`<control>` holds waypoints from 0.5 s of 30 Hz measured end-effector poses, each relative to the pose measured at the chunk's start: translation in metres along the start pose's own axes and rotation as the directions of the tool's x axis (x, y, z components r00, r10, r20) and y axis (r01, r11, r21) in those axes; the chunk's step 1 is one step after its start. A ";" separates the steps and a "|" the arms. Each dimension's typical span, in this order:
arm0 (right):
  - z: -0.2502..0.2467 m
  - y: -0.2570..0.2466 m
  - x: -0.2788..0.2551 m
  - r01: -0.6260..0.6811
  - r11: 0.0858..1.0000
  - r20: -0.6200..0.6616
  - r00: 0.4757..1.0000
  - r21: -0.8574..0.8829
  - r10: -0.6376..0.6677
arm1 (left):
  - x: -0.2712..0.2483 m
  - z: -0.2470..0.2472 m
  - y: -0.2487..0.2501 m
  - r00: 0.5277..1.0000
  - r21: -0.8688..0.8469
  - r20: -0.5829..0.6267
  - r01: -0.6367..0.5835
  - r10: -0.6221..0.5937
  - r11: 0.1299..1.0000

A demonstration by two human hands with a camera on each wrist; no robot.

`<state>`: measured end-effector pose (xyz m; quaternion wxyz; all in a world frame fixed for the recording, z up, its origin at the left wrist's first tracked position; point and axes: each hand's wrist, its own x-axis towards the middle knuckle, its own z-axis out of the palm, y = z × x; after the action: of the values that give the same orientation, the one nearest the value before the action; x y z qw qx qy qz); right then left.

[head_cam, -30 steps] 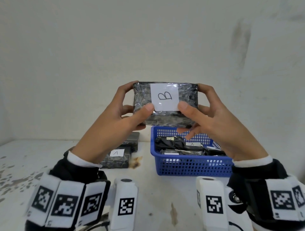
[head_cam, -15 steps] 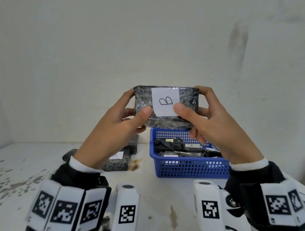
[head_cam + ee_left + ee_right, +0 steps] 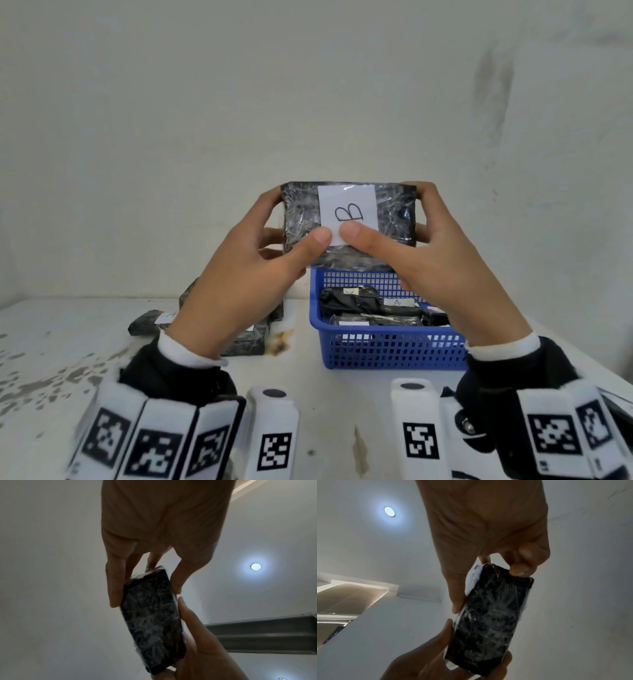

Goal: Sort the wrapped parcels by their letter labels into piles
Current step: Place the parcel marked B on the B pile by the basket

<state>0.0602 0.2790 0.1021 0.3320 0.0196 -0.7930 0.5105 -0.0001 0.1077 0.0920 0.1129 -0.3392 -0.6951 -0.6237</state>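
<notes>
A black parcel (image 3: pixel 394 216) wrapped in clear film, with a white label marked B, is held up in front of the wall above the blue basket (image 3: pixel 387 346). My left hand (image 3: pixel 246 270) grips its left end, thumb on the label's lower edge. My right hand (image 3: pixel 428 253) grips its right end, thumb beside the left thumb. In the wrist views the parcel's (image 3: pixel 152 620) dark underside (image 3: pixel 489 623) shows between thumbs and fingers. The basket holds several more black parcels (image 3: pixel 352 301), one labelled A. A pile of black parcels (image 3: pixel 246 339) lies on the table left of the basket, partly hidden by my left wrist.
The white table (image 3: pixel 54 342) has flaked paint at the left and a rust stain (image 3: pixel 281 342) beside the pile. A plain wall (image 3: pixel 308 102) stands close behind. One more parcel (image 3: pixel 147 322) lies at the pile's left.
Both hands have lowered the B parcel slightly toward the basket. The two thumbs have slid together under the label's lower edge.
</notes>
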 end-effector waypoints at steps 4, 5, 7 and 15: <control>-0.005 -0.003 0.000 -0.019 0.998 0.038 0.999 0.051 0.017 | 0.000 -0.003 0.002 1.000 -0.040 -0.017 0.021 -0.022 0.999; -0.006 -0.003 0.000 -0.015 0.998 0.046 0.999 0.058 0.013 | -0.001 -0.004 0.003 1.000 -0.051 -0.014 0.026 -0.027 0.998; -0.009 -0.003 0.001 -0.006 0.999 0.053 0.999 0.047 0.003 | -0.001 -0.005 0.004 0.999 -0.065 -0.010 0.034 -0.035 0.997; -0.009 -0.002 0.002 0.001 0.998 0.095 0.995 0.069 -0.008 | -0.001 -0.007 0.009 0.999 -0.107 -0.024 0.041 -0.044 0.993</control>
<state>0.0639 0.2859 0.1068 0.2941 0.0573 -0.7897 0.5353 0.0043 0.1008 0.0996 0.0903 -0.3215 -0.6663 -0.6667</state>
